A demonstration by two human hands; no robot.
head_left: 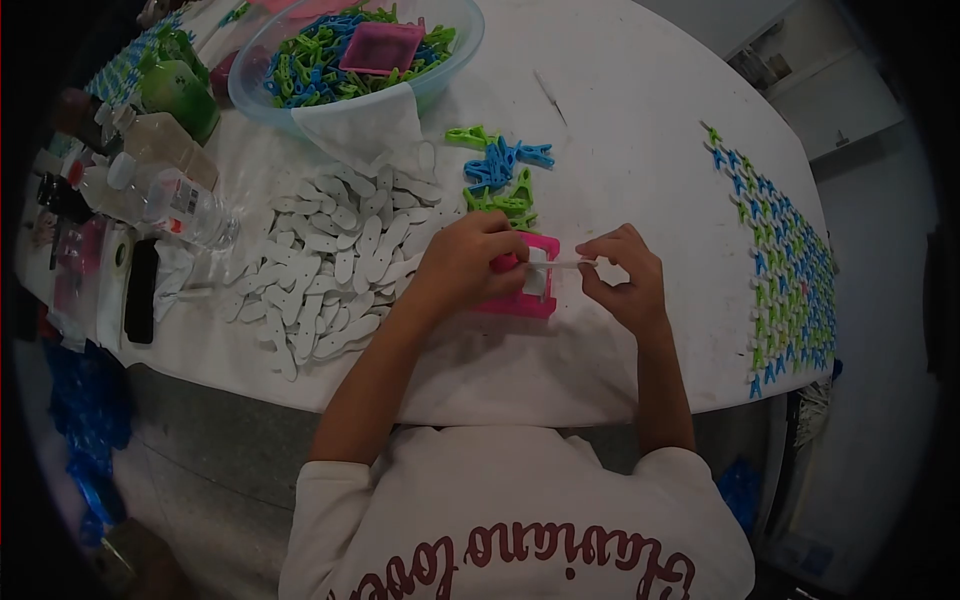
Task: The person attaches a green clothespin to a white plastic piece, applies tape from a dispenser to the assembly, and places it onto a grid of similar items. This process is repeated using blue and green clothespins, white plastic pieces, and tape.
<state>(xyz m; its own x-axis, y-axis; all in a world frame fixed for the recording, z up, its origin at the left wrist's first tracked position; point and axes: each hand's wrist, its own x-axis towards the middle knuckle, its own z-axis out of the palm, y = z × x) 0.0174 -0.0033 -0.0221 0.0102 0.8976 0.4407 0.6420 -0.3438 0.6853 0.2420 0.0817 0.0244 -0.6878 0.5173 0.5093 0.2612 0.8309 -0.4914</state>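
Observation:
A bright pink holder (548, 243) lies on the table in front of me, with a whitish piece (536, 275) inside it. My left hand (468, 262) is closed over its left side, fingers bent; what they grip is hidden, though a red bit (506, 263) shows beside the fingertips. My right hand (628, 275) pinches the right end of a thin pale strip (566, 264) between thumb and forefinger. This strip spans the gap between both hands, above the holder. Left of my left hand spreads a pile of white flat, sole-shaped pieces (322, 225).
Blue clothespins (492, 167) and green clothespins (512, 203) lie beyond the holder. A translucent tub (455, 75) holds many more, plus a pink tray (382, 48). Rows of clothespins (790, 275) cover the right edge. Bottles (182, 205) and a black object (141, 290) stand left. A white pen-like stick (548, 97) lies behind.

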